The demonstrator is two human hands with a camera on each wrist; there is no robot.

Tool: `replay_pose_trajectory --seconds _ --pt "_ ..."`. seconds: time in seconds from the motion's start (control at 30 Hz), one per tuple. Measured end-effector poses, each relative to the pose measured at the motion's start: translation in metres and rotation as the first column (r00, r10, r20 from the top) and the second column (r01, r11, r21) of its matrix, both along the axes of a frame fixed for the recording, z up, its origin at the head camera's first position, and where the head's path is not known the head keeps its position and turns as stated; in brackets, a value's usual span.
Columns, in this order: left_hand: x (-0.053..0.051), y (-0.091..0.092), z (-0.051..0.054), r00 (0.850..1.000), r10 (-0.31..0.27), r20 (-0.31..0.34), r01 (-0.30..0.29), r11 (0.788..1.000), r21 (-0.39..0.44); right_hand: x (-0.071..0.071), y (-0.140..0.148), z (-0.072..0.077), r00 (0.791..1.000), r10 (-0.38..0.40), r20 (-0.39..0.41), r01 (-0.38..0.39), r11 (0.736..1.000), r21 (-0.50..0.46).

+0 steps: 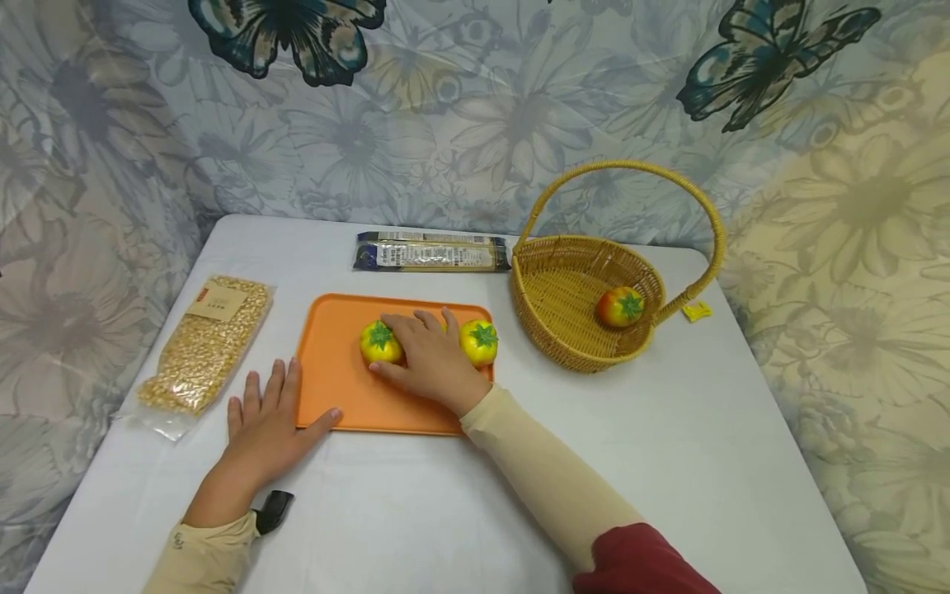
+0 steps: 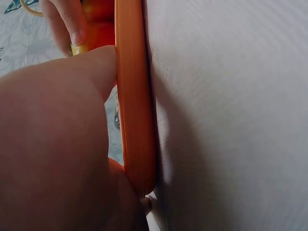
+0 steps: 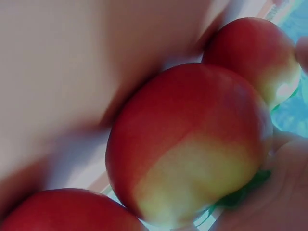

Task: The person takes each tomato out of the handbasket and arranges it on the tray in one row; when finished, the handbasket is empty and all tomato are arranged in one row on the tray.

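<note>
An orange tray (image 1: 337, 330) bears three red-and-yellow tomatoes with green star-shaped tops. The left tomato (image 1: 379, 343) and right tomato (image 1: 478, 345) show beside my right hand (image 1: 434, 363). That hand lies spread over the middle tomato (image 3: 187, 139), which it mostly hides in the head view; its thumb and index finger reach the left tomato. In the right wrist view the middle tomato sits close to the palm. My left hand (image 1: 270, 429) rests with straight fingers by the tray's near left corner, its thumb on the front rim.
A wicker basket (image 1: 538, 330) with a tall handle stands right of the tray, one tomato (image 1: 620, 307) inside. A bag of yellow kernels (image 1: 211, 351) lies left. Dark flat packets (image 1: 434, 252) lie behind the tray. A small yellow wrapper (image 1: 696, 311) lies beside the basket.
</note>
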State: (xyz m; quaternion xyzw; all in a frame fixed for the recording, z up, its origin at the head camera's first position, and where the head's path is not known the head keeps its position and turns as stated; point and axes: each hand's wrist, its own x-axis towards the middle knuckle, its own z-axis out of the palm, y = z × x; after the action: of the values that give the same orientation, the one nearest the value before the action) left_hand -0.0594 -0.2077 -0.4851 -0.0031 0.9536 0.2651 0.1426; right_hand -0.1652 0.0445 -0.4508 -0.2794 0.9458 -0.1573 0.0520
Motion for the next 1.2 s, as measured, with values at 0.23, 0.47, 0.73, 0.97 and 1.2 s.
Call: replay_pose_trajectory --seconds 0.23,0.47,0.73,0.97,1.2 --pt "0.0 0.0 0.0 1.0 0.001 0.004 -0.001 1.0 0.001 0.0 0.004 0.003 1.0 0.003 -0.013 -0.003 0.999 -0.032" --pt "0.001 0.001 0.0 1.0 0.0 -0.001 0.0 1.0 0.006 -0.002 0.02 0.021 0.998 -0.061 0.005 0.061 0.994 -0.088" --pt "0.002 -0.001 -0.001 1.0 -0.002 -0.009 0.002 1.0 0.019 -0.017 0.062 0.051 0.986 -0.163 -0.041 0.156 0.979 -0.135" --pt "0.001 -0.001 -0.001 1.0 -0.002 -0.006 0.002 1.0 0.021 -0.03 0.105 0.074 0.962 -0.268 -0.047 0.254 0.948 -0.192" --pt "0.001 -0.001 -0.001 1.0 -0.001 -0.004 0.001 1.0 0.018 -0.033 0.144 0.082 0.932 -0.362 -0.025 0.353 0.921 -0.165"
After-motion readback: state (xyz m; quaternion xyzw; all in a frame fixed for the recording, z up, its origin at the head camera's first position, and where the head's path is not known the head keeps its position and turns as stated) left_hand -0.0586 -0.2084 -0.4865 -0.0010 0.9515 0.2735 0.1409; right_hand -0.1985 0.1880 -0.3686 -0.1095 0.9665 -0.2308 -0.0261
